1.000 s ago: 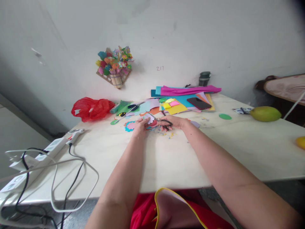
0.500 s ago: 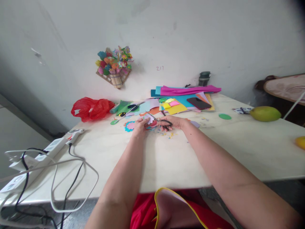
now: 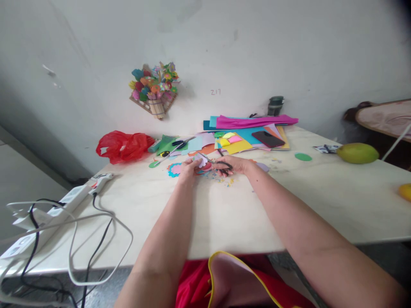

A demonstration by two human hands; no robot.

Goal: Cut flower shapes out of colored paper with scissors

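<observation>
While the left hand [image 3: 189, 167] pinched a small pale paper cutout [image 3: 202, 160] between thumb and fingertips, holding it just above the table [image 3: 224, 214] near the far middle of the work area, the right hand [image 3: 233, 164] was closed through the black handles of a pair of scissors [image 3: 215, 163]. Both grips were narrow and firm: the left was on the paper, the right on the scissor loops. How far apart the blades stood could not be told at this size.

The likeliest trouble, as I judged it, was the blade tips meeting the left fingertips, since the paper piece was small and the holding fingers sat right beside the cutting line. A second risk was the thin paper buckling or tearing if it was turned against shut blades, which would spoil the scalloped edge.

The scissors lay with their long axis running roughly left to right, tilted slightly away, tips pointing left and a little far toward the cutout, handles to the right in the palm. Coloured scraps [image 3: 224, 182] were scattered just near the hands; a stack of coloured sheets [image 3: 244, 137] with a dark phone [image 3: 268, 139] on it lay farther off to the right.
</observation>
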